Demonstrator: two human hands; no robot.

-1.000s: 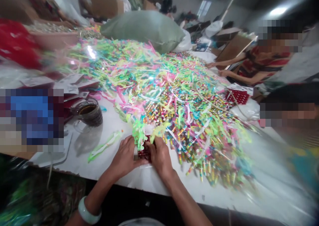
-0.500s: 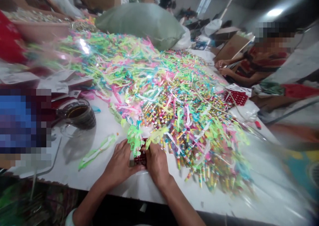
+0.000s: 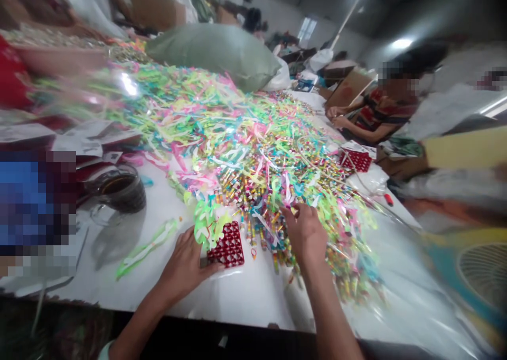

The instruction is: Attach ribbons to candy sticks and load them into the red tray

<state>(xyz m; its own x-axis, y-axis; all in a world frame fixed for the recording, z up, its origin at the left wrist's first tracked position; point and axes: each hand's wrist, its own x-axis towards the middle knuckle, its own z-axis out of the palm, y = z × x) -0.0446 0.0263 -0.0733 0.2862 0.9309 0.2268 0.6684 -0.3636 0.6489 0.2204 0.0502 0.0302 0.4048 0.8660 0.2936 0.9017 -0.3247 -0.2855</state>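
Red tray with rows of small holes, flat on the white table, close to the near edge and just left of the middle. Pinned at its near-left corner by the left hand, thumb along the bottom edge, fingers curled against the side; a firm pinch on the tray. A clump of green ribbon pieces bunched over the far-left corner of the tray, touching it.

Just right of the tray, a narrow strip of bare table, then the near fringe of the heap of small coloured tubes and ribbons. Right hand down on that fringe, fingers bent into the tubes; whether anything is gripped cannot be told, fingertips hidden in the pile.

Open white surface between the tray and the near table edge, and more of it to the right of the right forearm, under clear plastic sheeting. Heap spread across the middle of the table and away toward the far side, thickest at the centre.

Left of the tray, a loose green ribbon strip lying on the table, well apart from the hand. Beyond it, a glass mug of dark liquid. Second red tray at the right edge of the heap, near another person's hands. Grey-green sack at the far end.
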